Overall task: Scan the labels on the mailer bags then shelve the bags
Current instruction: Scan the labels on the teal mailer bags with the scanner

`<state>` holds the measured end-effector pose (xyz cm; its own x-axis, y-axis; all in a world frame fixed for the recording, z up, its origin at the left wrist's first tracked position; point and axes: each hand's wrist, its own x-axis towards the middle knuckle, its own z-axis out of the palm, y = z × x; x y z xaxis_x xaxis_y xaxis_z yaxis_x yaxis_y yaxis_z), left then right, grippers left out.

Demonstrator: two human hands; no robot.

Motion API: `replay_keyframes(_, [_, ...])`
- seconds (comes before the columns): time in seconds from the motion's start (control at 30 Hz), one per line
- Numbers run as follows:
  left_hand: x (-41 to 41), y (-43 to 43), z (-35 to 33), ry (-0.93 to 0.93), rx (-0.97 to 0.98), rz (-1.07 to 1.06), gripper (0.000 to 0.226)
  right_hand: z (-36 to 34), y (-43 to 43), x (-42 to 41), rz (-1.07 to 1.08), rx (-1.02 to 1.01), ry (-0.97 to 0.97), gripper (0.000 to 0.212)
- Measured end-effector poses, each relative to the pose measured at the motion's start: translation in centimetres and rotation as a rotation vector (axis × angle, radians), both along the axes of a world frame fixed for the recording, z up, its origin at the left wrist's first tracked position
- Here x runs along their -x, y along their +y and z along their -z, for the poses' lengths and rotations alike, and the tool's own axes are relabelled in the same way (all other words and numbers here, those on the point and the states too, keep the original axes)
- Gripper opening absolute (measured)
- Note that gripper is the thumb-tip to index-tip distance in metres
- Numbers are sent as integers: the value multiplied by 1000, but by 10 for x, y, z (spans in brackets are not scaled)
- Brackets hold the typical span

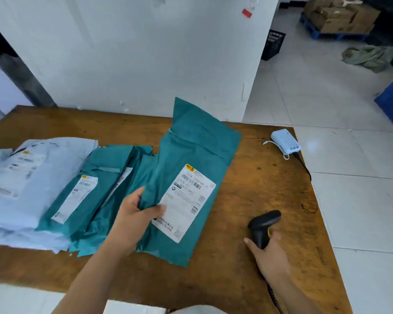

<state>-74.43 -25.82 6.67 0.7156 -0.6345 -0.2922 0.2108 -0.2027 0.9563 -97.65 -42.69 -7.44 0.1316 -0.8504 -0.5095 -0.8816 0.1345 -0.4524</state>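
Right hand [270,257] round scanner [264,224], left [132,220] round mailer [191,152]

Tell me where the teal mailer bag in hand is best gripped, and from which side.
Pinch the teal mailer bag at its lower left edge, coming from the left, where the left hand holds it. The bag is flat and limp, so an edge pinch suits it, and that side probably keeps the label uncovered for the scanner in the right hand.
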Motion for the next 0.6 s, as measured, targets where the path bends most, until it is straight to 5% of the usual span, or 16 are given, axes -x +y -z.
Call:
replay_keyframes(0.07, [-23, 13, 0, -62, -94, -69, 37, 4, 0, -7, -35, -27, 42, 89])
replay_keyframes(0.13, [-46, 23, 15, -278, -446, 41, 38, 6, 1, -13, -64, 59, 132, 90])
replay_keyframes(0.23, [-66, 30, 35, -629, -825, 188, 74, -12, 6, -29, -56, 329, 210, 81])
replay_keyframes(0.4, [-84, 10, 33, -160, -596, 20, 80, -43, 11, -76, -155, 411, 99, 64])
replay_keyframes(0.5, [-81, -4, 34, -4, -539, 128, 34, -56, 16, -116, -141, 83, -265, 66])
replay_keyframes(0.6, [-83, -14, 35, 154, -424, 166, 18, -64, 25, -148, 16, -552, -549, 111])
